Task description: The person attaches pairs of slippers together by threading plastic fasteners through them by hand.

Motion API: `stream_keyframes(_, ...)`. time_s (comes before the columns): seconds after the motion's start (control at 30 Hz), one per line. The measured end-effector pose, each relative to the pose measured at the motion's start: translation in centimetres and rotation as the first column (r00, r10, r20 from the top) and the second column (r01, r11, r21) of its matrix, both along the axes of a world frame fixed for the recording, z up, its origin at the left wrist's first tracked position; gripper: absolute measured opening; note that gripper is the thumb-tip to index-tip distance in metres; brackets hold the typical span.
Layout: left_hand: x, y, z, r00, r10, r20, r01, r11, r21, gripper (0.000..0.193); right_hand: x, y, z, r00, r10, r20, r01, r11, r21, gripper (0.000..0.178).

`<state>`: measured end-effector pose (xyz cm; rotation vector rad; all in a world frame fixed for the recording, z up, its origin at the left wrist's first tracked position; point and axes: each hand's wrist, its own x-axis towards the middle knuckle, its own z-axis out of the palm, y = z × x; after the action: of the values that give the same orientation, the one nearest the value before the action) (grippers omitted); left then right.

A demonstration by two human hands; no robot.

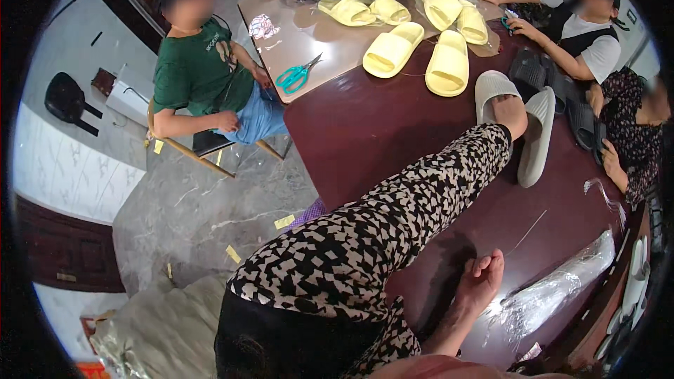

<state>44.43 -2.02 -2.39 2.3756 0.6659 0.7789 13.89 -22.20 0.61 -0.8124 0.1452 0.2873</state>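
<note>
My left hand [510,114], at the end of a long black-and-beige patterned sleeve, reaches across the dark red table. Its fingers are tucked under the strap of a light grey slipper [489,84] and partly hidden there. Against that hand stands the matching light grey slipper [536,142], tipped on its side. Nearer to me, my right hand [483,279] is held above the table with its fingers curled closed. A thin pale strand [531,230] runs away from its fingertips. What the fingers hold is too small to make out.
Several yellow slippers [447,63] and teal scissors [298,76] lie farther off. A clear plastic-wrapped bundle [562,284] is near my right hand. A person in green [200,74] sits left. Two people at the right have hands near dark slippers [581,123]. Papers [233,254] litter the floor.
</note>
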Motion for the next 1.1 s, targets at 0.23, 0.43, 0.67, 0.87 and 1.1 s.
stream_keyframes(0.23,-4.8,1.4,2.8,0.966,-0.23,-0.114,0.215,0.968,-0.133,0.017,0.5,-0.5,-0.7,1.0,-0.021,0.021,0.021,1.0,0.005,0.017)
stream_keyframes(0.43,-11.3,3.7,3.2,0.97,-0.228,-0.088,0.233,0.971,0.049,0.016,0.2,0.3,-0.2,0.99,-0.049,0.134,0.058,0.996,-0.067,0.017)
stream_keyframes(0.67,-21.6,6.3,5.0,0.943,-0.269,-0.194,0.26,0.963,-0.072,0.02,0.5,-0.7,0.9,0.943,-0.144,0.3,0.194,0.97,-0.144,0.017)
stream_keyframes(0.87,-27.4,8.1,5.1,0.942,-0.259,-0.214,0.204,0.948,-0.246,0.027,1.6,-1.8,0.5,0.889,-0.234,0.393,0.327,0.926,-0.188,0.018)
stream_keyframes(1.1,-30.8,9.3,3.5,0.921,-0.37,-0.118,0.339,0.914,-0.223,0.031,2.1,-1.8,1.1,0.737,-0.266,0.621,0.598,0.685,-0.416,0.021)
